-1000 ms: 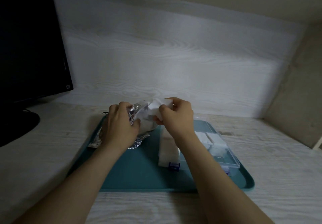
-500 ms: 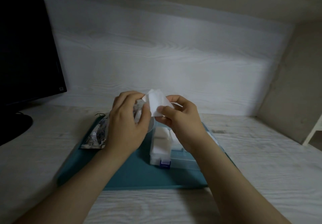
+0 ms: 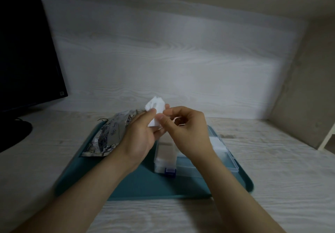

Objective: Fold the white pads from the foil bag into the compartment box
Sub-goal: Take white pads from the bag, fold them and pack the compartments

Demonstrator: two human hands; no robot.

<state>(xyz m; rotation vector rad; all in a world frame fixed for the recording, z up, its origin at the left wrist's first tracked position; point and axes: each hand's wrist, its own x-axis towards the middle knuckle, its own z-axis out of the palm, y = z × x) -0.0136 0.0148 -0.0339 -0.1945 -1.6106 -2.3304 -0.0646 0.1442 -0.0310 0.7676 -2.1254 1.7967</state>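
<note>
Both my hands hold one white pad (image 3: 156, 109) in the air above the tray. My left hand (image 3: 139, 134) pinches its left side between thumb and fingers, and my right hand (image 3: 183, 129) pinches its right side. The silver foil bag (image 3: 110, 135) lies flat on the tray's back left corner, just left of my left hand. The clear compartment box (image 3: 224, 157) stands open on the tray under my right wrist; white pads show in its left row (image 3: 165, 153) and in a right compartment (image 3: 217, 144).
A teal tray (image 3: 145, 185) lies on the pale wood desk (image 3: 281, 178). A dark monitor (image 3: 27, 55) stands at the left with its round base on the desk. A beige side wall closes the right end.
The pad has come out of the foil bag and risen between both hands. My left hand let go of the bag, which now lies flat on the tray, and took the pad's left side.
</note>
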